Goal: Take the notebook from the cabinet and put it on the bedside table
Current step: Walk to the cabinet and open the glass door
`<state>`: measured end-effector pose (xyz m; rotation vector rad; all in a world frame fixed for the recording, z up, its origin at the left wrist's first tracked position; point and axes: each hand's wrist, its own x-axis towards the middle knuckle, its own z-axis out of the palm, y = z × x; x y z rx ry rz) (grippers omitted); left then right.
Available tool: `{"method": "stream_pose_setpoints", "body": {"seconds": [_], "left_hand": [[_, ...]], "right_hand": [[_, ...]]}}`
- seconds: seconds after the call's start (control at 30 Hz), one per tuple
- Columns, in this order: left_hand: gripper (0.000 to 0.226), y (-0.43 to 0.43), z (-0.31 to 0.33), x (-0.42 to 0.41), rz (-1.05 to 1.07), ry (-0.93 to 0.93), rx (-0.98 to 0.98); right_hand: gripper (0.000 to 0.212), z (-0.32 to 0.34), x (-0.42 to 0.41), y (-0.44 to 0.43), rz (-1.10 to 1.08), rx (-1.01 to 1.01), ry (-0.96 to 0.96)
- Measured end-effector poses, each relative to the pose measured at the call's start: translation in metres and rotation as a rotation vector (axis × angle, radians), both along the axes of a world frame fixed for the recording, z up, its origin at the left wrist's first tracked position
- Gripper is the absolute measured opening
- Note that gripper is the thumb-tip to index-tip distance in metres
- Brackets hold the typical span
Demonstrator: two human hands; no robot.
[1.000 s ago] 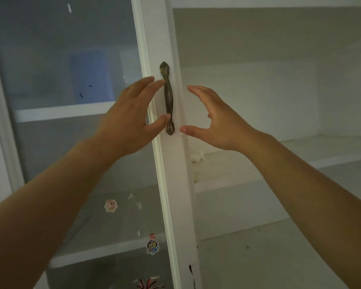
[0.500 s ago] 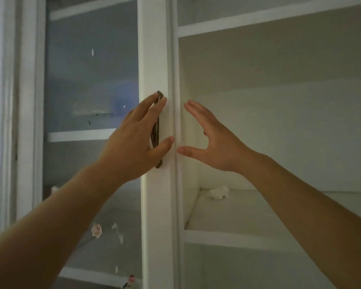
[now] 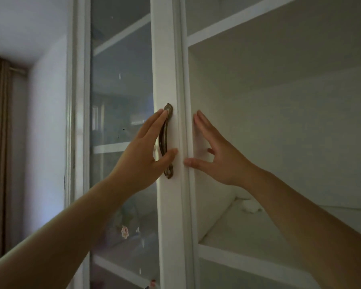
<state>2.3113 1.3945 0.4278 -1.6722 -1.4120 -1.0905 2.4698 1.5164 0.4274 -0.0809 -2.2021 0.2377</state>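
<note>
Hands have closed in on the cabinet door since a second ago: left hand (image 3: 142, 155) spread against the handle (image 3: 166, 140), right hand (image 3: 215, 155) open at three o'clock, empty (no notebook visible yet).

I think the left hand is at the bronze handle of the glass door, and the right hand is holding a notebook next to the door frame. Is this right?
Not quite. In the head view the right hand holds nothing: it is open and empty, fingers spread beside the door frame. No notebook is visible. The rest stands: the left hand is at the bronze handle of the glass door.
</note>
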Motion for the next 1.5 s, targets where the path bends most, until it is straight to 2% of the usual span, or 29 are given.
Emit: {"method": "stream_pose_setpoints", "body": {"seconds": [0.27,0.67,1.17,1.5], "left_hand": [[0.076,-0.001,-0.004,0.002,-0.053,-0.024,-0.04],[0.066,0.002,-0.009,-0.005,-0.077,0.058,0.024],[0.063,-0.04,-0.009,-0.015,-0.167,0.054,-0.022],[0.063,-0.106,-0.009,-0.036,-0.298,-0.011,-0.035]], "right_hand": [[0.086,-0.011,0.002,0.002,-0.034,0.07,-0.005],[0.105,-0.018,0.001,-0.009,-0.068,-0.002,-0.024],[0.091,-0.035,0.002,-0.076,-0.231,0.127,-0.035],[0.077,-0.062,-0.023,-0.144,-0.079,-0.087,0.015]]}}
